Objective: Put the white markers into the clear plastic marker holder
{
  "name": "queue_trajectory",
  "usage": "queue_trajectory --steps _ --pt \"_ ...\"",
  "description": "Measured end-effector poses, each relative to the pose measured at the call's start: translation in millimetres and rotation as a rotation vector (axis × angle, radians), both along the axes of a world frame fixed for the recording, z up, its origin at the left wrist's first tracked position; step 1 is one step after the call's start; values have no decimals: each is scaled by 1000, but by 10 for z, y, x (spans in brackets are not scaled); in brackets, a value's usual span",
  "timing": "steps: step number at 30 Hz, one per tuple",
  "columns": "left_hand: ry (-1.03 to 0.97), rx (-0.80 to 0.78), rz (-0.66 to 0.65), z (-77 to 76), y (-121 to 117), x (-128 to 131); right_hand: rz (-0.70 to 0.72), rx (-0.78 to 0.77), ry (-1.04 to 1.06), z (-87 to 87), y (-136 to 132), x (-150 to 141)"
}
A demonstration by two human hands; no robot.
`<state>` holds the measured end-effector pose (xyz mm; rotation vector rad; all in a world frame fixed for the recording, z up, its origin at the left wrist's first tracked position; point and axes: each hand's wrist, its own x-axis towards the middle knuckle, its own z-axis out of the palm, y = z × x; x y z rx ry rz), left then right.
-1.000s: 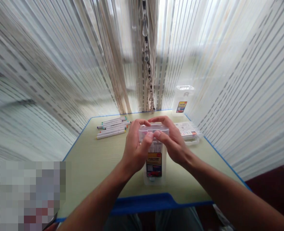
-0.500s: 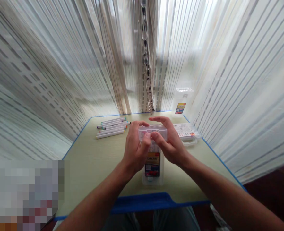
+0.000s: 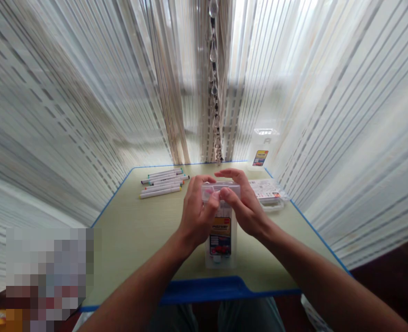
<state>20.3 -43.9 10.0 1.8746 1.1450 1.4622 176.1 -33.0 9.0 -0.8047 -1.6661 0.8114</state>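
A clear plastic marker case point(image 3: 220, 240) with a dark and yellow label stands upright near the front of the table. Around the left side of its top curls my left hand point(image 3: 200, 210), its thumb on the front of the translucent lid point(image 3: 221, 190). From the right side, my right hand point(image 3: 243, 203) grips the same lid, its thumb beside the left one and its index finger arched over the top. Pale markers show faintly inside the case, and a small whitish piece sits low in it.
Several white markers point(image 3: 162, 183) with coloured ends lie at the back left of the table point(image 3: 131, 240). A clear case point(image 3: 269, 196) lies at the right, and another labelled clear piece point(image 3: 260, 157) stands behind it. String curtains point(image 3: 86, 92) surround the table.
Both hands stay on the lid, with the thumbs shifted slightly upward along its front. The whole view has moved a little; the markers and other cases lie as before.
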Motion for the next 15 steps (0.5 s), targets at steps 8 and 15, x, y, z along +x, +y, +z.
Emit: queue_trajectory --steps 8,15 --pt "-34 -10 19 0 1 44 -30 43 16 -30 22 -18" --pt "-45 1 -41 -33 1 4 -3 61 17 -49 19 -10"
